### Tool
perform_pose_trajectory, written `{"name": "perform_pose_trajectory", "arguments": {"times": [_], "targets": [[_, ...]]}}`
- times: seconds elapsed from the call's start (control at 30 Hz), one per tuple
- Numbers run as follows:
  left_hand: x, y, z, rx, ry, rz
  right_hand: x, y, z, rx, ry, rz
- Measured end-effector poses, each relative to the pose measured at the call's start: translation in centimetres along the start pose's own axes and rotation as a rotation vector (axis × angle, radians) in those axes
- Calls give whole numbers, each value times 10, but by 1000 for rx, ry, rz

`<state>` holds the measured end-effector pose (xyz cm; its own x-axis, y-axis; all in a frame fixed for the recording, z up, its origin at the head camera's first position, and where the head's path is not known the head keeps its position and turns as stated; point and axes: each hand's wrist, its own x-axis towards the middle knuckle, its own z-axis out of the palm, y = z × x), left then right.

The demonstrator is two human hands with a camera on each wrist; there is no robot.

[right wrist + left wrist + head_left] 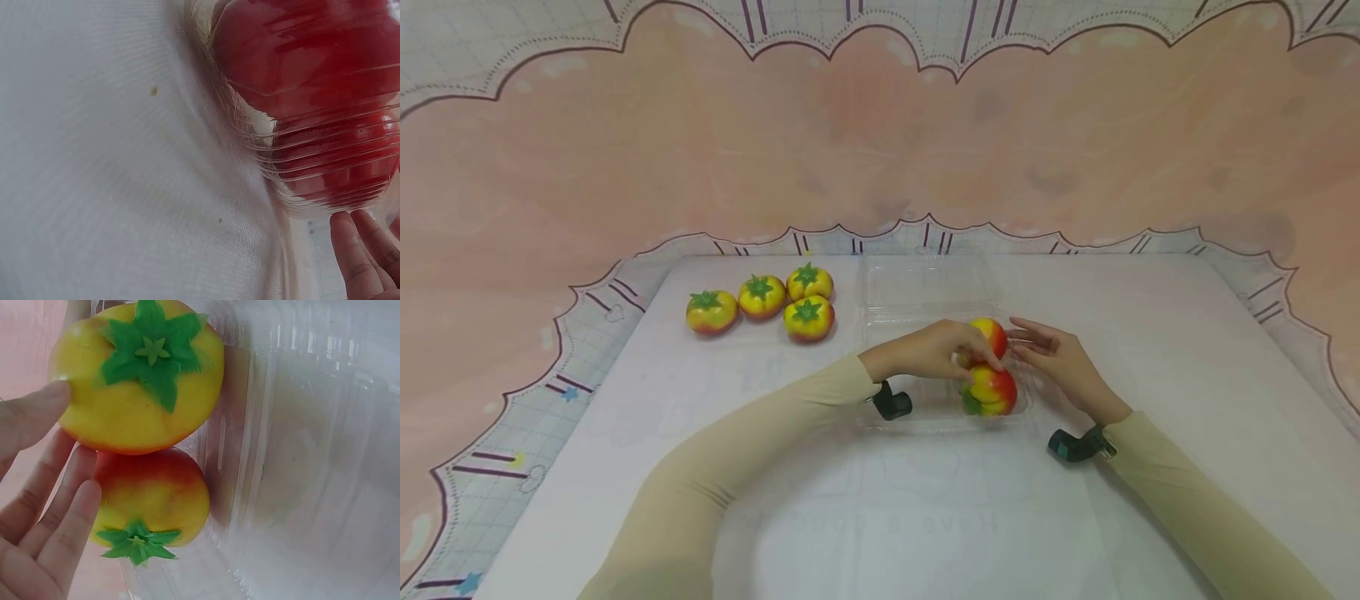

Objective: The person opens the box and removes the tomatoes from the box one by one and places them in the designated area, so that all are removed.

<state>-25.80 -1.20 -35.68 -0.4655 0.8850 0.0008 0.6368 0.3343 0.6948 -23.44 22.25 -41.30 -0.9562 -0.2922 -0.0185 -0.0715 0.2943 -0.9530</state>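
Note:
Two tomato-like fruits, yellow and red with star-shaped green leaves, sit at the right end of an open clear plastic box [910,423]. Over them reaches my left hand [936,350], its thumb and fingertips touching the front fruit [996,390] near the gap between the two. Behind it lies the rear fruit [994,333], partly covered by those fingers. The left wrist view shows the thumb [44,412] against the larger-looking fruit, with straightened fingers beside both. My right hand [1067,367] has extended fingers [353,250] at the box's right outer wall.
Several similar fruits [762,296] stand in a group at the back left of the white table [820,533]. The box's clear lid [932,283] lies folded back behind its base. A patterned cloth [880,150] hangs beyond the table.

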Motion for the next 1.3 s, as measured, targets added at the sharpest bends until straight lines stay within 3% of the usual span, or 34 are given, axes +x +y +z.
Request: {"name": "perform_pose_trajectory", "arguments": {"times": [0.9, 1.3], "targets": [[-6, -1, 0, 5, 49, -101, -1, -5, 1, 14, -5, -13], [-6, 4, 1, 36, 3, -83, 0, -4, 2, 17, 0, -12]]}}
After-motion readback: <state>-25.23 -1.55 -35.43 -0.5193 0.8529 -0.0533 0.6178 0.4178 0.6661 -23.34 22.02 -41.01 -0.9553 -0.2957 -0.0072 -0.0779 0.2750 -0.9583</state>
